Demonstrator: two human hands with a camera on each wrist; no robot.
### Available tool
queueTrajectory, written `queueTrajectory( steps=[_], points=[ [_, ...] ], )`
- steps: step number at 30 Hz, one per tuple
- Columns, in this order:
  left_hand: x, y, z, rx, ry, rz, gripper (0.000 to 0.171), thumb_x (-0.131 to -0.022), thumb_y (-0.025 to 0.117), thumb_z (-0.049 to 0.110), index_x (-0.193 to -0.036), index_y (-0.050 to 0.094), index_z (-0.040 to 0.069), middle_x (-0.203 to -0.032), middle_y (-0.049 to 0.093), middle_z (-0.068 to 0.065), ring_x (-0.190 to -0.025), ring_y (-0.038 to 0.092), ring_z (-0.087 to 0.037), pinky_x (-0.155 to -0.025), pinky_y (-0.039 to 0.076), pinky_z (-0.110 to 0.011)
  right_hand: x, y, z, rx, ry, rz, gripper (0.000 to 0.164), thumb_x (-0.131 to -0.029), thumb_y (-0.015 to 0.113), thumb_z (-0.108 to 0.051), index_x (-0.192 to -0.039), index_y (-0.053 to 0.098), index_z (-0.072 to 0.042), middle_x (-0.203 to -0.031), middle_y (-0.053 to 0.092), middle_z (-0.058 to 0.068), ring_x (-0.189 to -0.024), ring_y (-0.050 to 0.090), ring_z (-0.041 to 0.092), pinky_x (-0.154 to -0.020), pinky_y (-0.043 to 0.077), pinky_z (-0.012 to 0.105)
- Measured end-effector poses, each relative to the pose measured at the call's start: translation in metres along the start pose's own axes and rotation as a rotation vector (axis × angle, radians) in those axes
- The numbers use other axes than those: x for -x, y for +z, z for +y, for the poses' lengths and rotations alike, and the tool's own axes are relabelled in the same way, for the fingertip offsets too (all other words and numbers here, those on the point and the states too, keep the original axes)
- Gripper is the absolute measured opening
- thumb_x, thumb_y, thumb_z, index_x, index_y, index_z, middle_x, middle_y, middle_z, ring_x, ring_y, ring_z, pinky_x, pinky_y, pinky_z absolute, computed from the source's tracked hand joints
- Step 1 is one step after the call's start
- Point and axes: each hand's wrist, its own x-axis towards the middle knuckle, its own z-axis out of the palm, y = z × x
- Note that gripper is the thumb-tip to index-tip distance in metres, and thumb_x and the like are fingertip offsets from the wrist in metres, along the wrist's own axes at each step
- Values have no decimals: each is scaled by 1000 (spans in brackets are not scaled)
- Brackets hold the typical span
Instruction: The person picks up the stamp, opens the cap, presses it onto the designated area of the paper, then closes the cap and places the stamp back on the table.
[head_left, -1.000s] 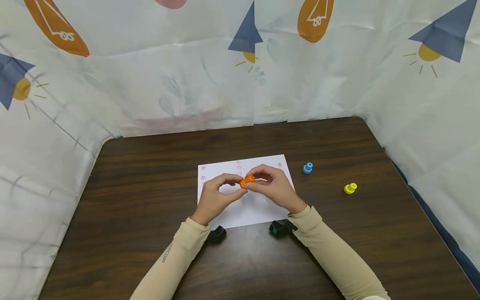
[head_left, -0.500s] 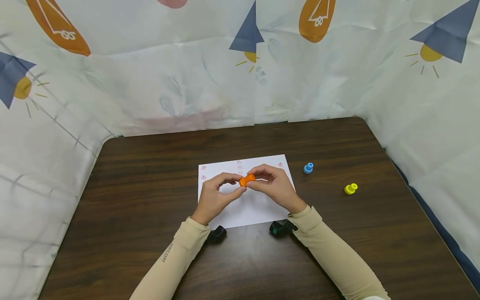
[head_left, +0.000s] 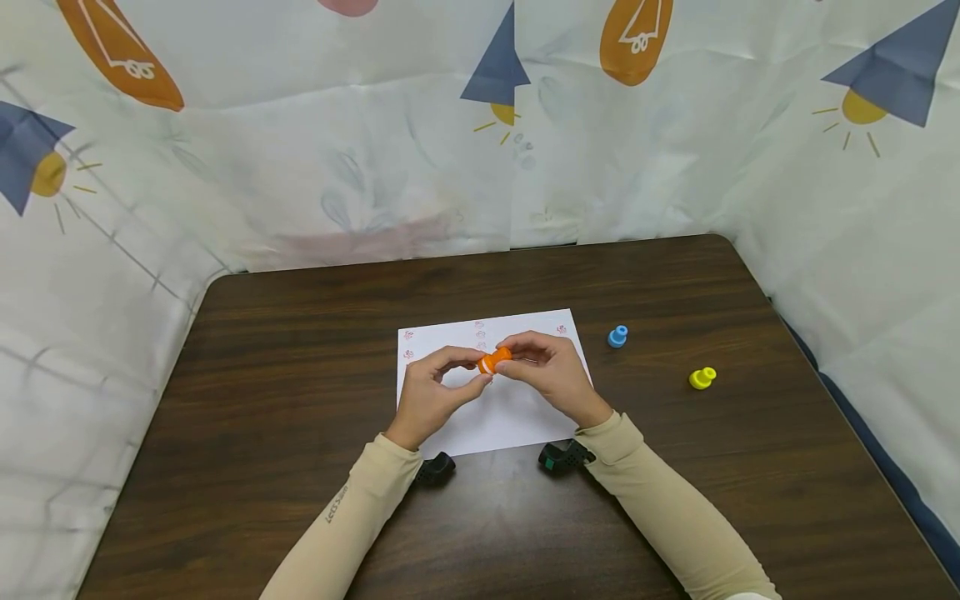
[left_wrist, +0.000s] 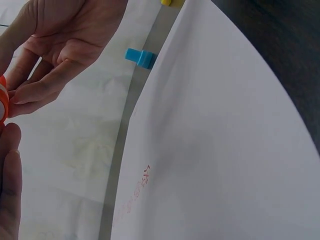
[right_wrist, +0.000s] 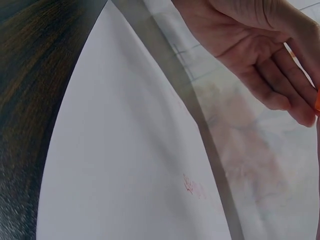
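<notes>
Above the white sheet of paper, both hands hold a small orange stamp tilted on its side. The left hand pinches its lower left end between thumb and fingers. On the upper right end, the thumb and fingers of the right hand grip the knob. A white band shows around the stamp in the head view. The left wrist view catches only part of the orange stamp, at its left edge. Small red prints mark the paper's far part; the hands cover some of the sheet.
Right of the paper stands a blue stamp, with a yellow stamp farther right. All lie on a dark wooden table. A patterned cloth hangs behind the table and along its sides. Black wrist devices sit below both wrists.
The orange stamp has turned slightly between the fingers, and a white band on it has come into sight. Both hands have stayed nearly in place.
</notes>
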Motion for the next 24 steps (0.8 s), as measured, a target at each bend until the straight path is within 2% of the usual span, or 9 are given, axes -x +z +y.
queueTrajectory(
  steps=[5, 11, 14, 24],
  points=[
    [0, -1, 1, 6, -14, -5, 25, -84, 85, 6, -107, 78, 8, -105, 80, -11, -96, 71, -20, -94, 59, -21, 0, 0, 0, -15, -11, -4, 26, -89, 80, -8, -113, 74, 2, -105, 75, -6, -94, 74, 11, -84, 63, 24],
    [0, -1, 0, 5, -13, -7, 26, -83, 86, 5, -107, 78, 9, -105, 80, -10, -96, 70, -34, -93, 59, -21, 1, 1, 0, -4, -10, -1, 25, -90, 80, -9, -112, 74, 0, -108, 75, 1, -95, 74, 12, -84, 63, 25],
    [0, -1, 0, 1, -12, -5, 25, -83, 85, 6, -108, 78, 9, -105, 80, -10, -95, 69, -35, -93, 59, -22, 1, 1, -1, -2, -8, 2, 25, -90, 80, -9, -112, 74, 0, -108, 75, 2, -95, 74, 11, -84, 63, 25],
    [-1, -3, 2, -4, -22, -4, 26, -83, 86, 5, -108, 79, 9, -106, 80, -10, -97, 70, -32, -94, 58, -21, 0, 1, -3, -7, -7, 7, 25, -89, 81, -8, -112, 74, 0, -104, 75, -6, -95, 74, 11, -85, 63, 24]
  ],
)
